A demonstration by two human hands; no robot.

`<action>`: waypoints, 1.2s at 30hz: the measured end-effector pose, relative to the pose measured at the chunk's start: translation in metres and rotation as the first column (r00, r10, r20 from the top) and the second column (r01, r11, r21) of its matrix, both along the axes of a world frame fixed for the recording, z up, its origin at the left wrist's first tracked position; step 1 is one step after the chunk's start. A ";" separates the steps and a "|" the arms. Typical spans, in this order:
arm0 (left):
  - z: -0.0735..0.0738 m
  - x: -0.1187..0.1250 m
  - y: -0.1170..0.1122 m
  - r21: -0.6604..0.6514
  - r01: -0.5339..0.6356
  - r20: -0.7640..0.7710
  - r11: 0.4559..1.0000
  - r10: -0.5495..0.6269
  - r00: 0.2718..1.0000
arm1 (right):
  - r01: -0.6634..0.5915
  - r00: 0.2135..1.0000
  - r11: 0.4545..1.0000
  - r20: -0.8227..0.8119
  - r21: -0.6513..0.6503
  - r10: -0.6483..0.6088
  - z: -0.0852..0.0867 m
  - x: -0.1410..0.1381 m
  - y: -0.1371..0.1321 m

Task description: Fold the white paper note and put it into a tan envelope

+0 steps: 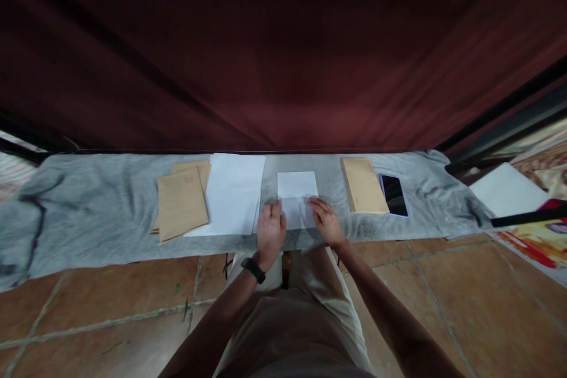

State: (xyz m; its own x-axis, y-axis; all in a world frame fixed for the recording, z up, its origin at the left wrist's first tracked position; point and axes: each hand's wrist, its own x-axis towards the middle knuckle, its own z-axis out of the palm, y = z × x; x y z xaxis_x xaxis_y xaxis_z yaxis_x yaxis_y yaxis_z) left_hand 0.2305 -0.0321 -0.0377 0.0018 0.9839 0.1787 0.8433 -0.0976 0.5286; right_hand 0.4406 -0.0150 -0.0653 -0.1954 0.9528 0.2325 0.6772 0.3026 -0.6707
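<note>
White paper (296, 184), hands (270, 230) flanking, angled inward

White paper (297, 185), crosswise fold line, on grey cloth (330, 189)

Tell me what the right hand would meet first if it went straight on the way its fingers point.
The small white paper: the right hand points forward and leftward, its fingertips at the paper's right edge. Whether they touch or hover is unclear.
</note>
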 end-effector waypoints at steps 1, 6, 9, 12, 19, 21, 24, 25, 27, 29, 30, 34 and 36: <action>0.000 0.003 -0.004 0.039 0.067 -0.061 0.997 -0.064 0.996 | -0.005 1.000 1.000 -0.001 -0.005 0.005 0.002 -0.001 0.003; -0.009 0.018 -0.018 0.037 0.431 -0.223 0.902 -0.413 0.883 | -0.133 0.991 0.990 -0.034 -0.046 0.132 0.017 -0.017 0.027; -0.017 0.020 -0.025 -0.005 0.478 -0.255 0.878 -0.463 0.849 | -0.322 0.946 0.943 -0.075 -0.089 0.316 0.027 -0.031 0.040; -0.020 0.017 -0.027 -0.035 0.508 -0.273 0.861 -0.497 0.824 | -0.429 0.901 0.888 -0.137 -0.163 0.411 0.029 -0.043 0.049; -0.020 0.008 -0.027 -0.024 0.549 -0.294 0.836 -0.531 0.795 | -0.392 0.918 0.911 0.002 -0.130 0.396 0.009 -0.055 0.074; -0.022 0.006 -0.028 -0.019 0.557 -0.308 0.830 -0.535 0.787 | -0.401 0.897 0.912 0.169 -0.084 0.410 0.004 -0.054 0.084; -0.026 0.003 -0.032 -0.018 0.566 -0.328 0.824 -0.539 0.775 | -0.383 0.848 0.923 0.382 -0.036 0.367 -0.001 -0.053 0.099; -0.027 0.002 -0.034 -0.019 0.566 -0.335 0.824 -0.538 0.773 | -0.370 0.834 0.929 0.430 -0.025 0.345 -0.001 -0.052 0.104; -0.029 0.001 -0.037 -0.018 0.563 -0.345 0.826 -0.534 0.772 | -0.345 0.820 0.939 0.485 -0.009 0.305 -0.003 -0.049 0.112; -0.029 0.001 -0.040 -0.017 0.565 -0.356 0.825 -0.533 0.768 | -0.318 0.822 0.948 0.499 0.003 0.275 -0.003 -0.046 0.120; -0.029 0.001 -0.041 -0.015 0.564 -0.361 0.825 -0.531 0.767 | -0.303 0.826 0.953 0.500 0.006 0.260 -0.003 -0.045 0.124; -0.027 0.000 -0.043 -0.010 0.559 -0.373 0.829 -0.521 0.767 | -0.232 0.848 0.973 0.490 0.007 0.199 0.000 -0.039 0.132; -0.025 0.001 -0.042 -0.010 0.565 -0.370 0.825 -0.528 0.765 | -0.209 0.861 0.978 0.478 0.016 0.176 0.003 -0.036 0.128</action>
State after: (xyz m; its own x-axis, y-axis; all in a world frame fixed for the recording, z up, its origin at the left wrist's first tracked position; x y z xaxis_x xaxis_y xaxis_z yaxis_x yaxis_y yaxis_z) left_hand 0.2311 -0.0744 -0.0624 0.6124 0.7751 0.1557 0.7539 -0.6318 0.1802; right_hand 0.4041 0.1127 -0.0623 -0.4756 0.8706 0.1264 0.8308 0.4917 -0.2606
